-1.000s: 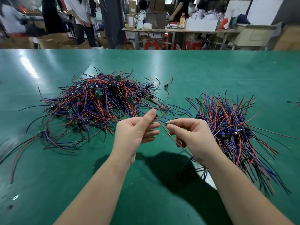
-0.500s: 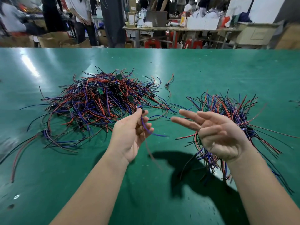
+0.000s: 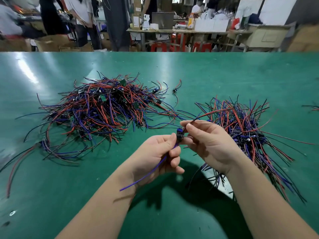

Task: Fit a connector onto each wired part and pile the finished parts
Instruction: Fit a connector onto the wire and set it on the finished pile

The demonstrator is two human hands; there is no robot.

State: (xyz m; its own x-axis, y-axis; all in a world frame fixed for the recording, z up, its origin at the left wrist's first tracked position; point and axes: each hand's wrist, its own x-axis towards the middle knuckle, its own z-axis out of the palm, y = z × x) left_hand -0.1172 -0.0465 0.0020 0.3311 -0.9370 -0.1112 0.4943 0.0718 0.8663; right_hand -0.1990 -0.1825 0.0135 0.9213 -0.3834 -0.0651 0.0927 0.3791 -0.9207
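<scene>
Half a second before, the right hand (image 3: pixel 212 144) had been spread wide, palm up, holding nothing, while the left hand (image 3: pixel 158 152) alone held a blue wire (image 3: pixel 148 171) near the left pile (image 3: pixel 96 114). By this moment the two hands had come together over the green table (image 3: pixel 224 75), nearer the person, and the right hand had closed in. A full second before, both hands had pinched one thin lead between them; now a small dark wired part (image 3: pixel 179 135) sat between the fingertips of both.

The left hand was curled, palm turned inward, gripping the wired part by its blue wire: thumb and forefinger met just under the dark body, the other fingers folded below, and the wire ran down through the hand and out past the wrist. The right hand was held a little higher, palm toward the left hand, its thumb and forefinger pinching a red and black lead (image 3: pixel 212 113) close to where it met the part; that lead arched away up and to the right over the right pile (image 3: pixel 245 128). Its remaining fingers lay curled beneath, touching the part. Whether a connector was already seated could not be told
</scene>
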